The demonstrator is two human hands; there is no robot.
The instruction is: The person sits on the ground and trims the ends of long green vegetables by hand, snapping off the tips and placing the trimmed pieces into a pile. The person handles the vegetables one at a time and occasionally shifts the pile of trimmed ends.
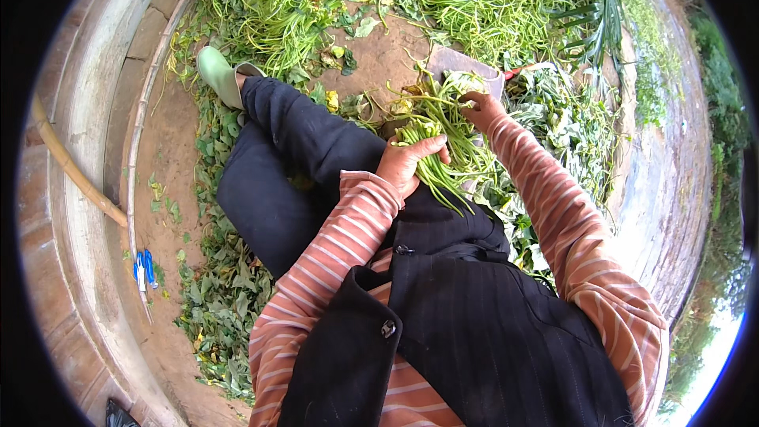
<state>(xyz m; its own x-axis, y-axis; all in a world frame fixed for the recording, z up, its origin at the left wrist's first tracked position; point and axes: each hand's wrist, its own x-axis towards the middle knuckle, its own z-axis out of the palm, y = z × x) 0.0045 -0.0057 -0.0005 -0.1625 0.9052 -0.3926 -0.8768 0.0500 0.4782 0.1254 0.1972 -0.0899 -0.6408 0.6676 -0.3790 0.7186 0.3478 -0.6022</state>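
My left hand (409, 160) grips a bunch of long green leaf stems (436, 172) above my lap, thumb across the top. Their ends hang down over my dark trousers. Just to the right, my right hand (483, 110) reaches to looser stems (459, 121), its fingers bent. Whether a stem is between those fingers is hard to see. Beneath this looser heap lies a flat greyish board (453, 62), partly covered.
Piles of stems lie ahead, left (296, 18) and right (480, 6). Cut leaves (551, 112) cover the ground at right. A red-handled tool (516, 73) lies beyond the board. My green boot (219, 74), a bamboo pole (139, 124) and a blue-and-white object (145, 270) are at left.
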